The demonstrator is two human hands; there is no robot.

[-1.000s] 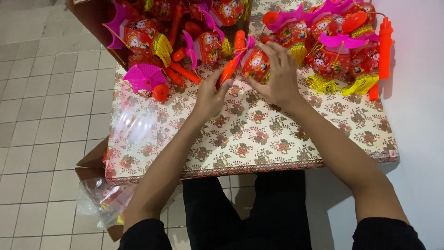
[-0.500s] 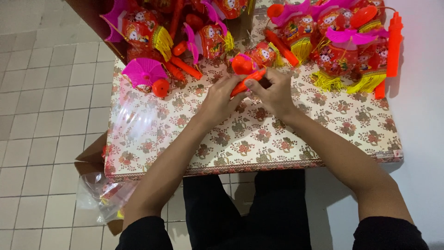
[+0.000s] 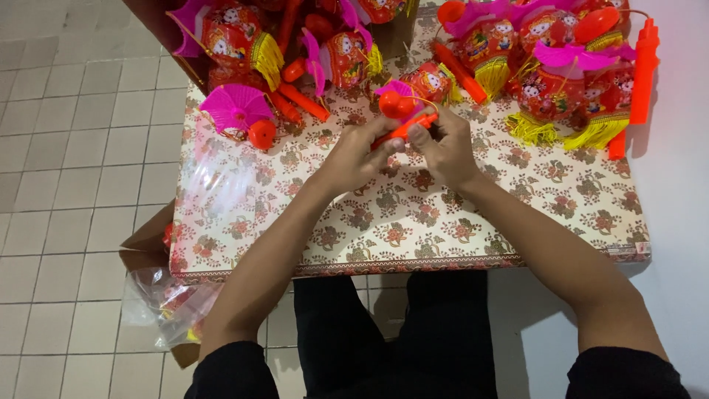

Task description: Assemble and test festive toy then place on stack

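Both hands meet above the middle of a floral-patterned table. My left hand and my right hand together grip an orange plastic stick, the handle of a toy lantern. A red round piece with a pink paper top sits just above the fingers. The small red lantern body with a yellow fringe lies just beyond the hands, touching the pile.
Many red toy lanterns with pink tops and yellow tassels are piled along the table's far edge. A pink paper fan-shaped piece lies at the left. Clear plastic wrap covers the left side. A cardboard box with bags stands on the tiled floor.
Both hands have drawn back from the pile toward me, bringing the orange stick and its lantern along; the view has tilted so the table shows more.
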